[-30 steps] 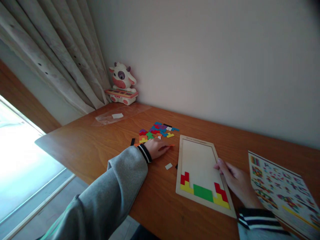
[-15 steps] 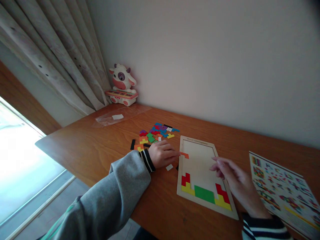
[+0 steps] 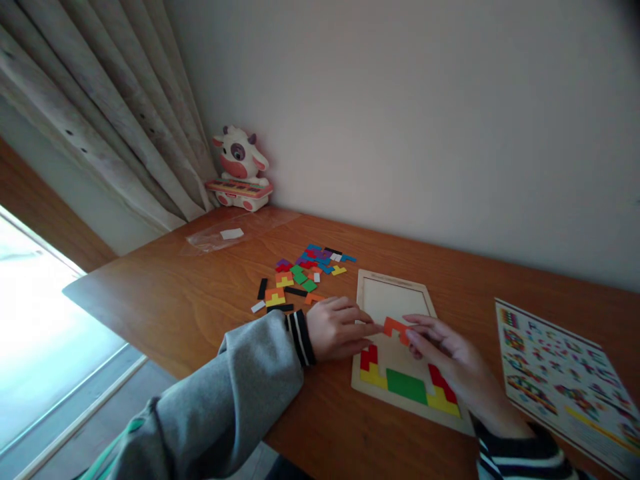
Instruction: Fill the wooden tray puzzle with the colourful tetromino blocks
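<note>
An orange puzzle piece [image 3: 395,327] with a notched shape is held above the wooden puzzle tray [image 3: 355,373]. My right hand [image 3: 450,357] pinches its right end between thumb and fingers. My left hand [image 3: 340,328] reaches over the tray's left edge, its fingertips at the piece's left end. Inside the tray, along the near side, lie a green block [image 3: 407,385], a left yellow piece [image 3: 374,376] with a red piece [image 3: 369,359] above it, and a right yellow piece [image 3: 443,401] beside another red piece [image 3: 443,385].
Several loose coloured pieces [image 3: 309,285] lie left of the tray. A printed pattern sheet [image 3: 565,380] is at the right. Farther back are a clear plastic bag [image 3: 210,241] and a cow toy with a keyboard [image 3: 240,170] by the curtain [image 3: 115,113].
My left hand has brought the orange piece right and nearer over the tray. My right hand has moved left and closed on its other end.
</note>
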A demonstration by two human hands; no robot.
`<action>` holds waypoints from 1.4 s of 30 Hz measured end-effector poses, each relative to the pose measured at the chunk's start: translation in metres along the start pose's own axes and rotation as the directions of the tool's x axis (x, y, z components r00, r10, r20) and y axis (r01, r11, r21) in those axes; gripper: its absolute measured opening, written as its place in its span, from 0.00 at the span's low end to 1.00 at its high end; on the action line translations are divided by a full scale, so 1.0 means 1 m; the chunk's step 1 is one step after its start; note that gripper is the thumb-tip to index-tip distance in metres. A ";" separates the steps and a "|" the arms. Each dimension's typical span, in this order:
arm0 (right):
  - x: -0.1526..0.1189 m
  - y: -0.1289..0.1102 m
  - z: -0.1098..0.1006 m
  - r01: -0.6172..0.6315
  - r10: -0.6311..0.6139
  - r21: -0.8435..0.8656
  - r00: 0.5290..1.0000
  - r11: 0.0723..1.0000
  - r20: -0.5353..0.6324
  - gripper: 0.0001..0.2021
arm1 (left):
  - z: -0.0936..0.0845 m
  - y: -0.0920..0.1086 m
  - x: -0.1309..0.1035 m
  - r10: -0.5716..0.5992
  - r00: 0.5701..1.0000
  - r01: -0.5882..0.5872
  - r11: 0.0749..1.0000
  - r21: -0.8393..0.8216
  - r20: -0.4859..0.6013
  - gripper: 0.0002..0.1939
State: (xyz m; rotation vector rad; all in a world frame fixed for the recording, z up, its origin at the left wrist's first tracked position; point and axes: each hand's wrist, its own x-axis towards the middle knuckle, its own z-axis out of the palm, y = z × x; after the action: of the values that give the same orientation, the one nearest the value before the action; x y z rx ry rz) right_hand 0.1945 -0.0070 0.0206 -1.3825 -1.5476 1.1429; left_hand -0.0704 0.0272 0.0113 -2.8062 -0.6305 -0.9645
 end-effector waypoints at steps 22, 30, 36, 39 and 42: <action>-0.002 0.039 -0.056 0.022 -0.013 -0.456 1.000 0.890 0.023 0.22 | 0.006 -0.021 -0.011 -0.217 0.966 0.227 0.972 -0.057 0.143 0.10; -0.002 0.033 -0.055 0.058 -0.018 -0.485 0.996 0.872 0.087 0.22 | 0.010 -0.021 -0.013 -0.229 0.962 0.238 0.970 -0.046 0.149 0.10; -0.005 0.031 -0.057 0.048 0.018 -0.463 0.990 0.885 0.137 0.21 | 0.012 -0.020 -0.013 -0.233 0.959 0.241 0.970 -0.031 0.159 0.10; -0.006 0.029 -0.056 0.009 0.035 -0.425 0.995 0.905 0.096 0.21 | 0.009 -0.019 -0.012 -0.232 0.959 0.236 0.972 -0.004 0.164 0.11; -0.006 0.030 -0.054 -0.007 0.028 -0.426 0.999 0.905 0.041 0.21 | -0.002 -0.027 -0.013 -0.208 0.959 0.200 0.978 0.057 0.191 0.13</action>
State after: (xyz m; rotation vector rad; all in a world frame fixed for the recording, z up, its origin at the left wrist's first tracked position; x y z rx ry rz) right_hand 0.2555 -0.0049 0.0098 -1.6619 -1.9015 0.8797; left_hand -0.0917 0.0470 0.0043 -2.8681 -0.9687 -0.6998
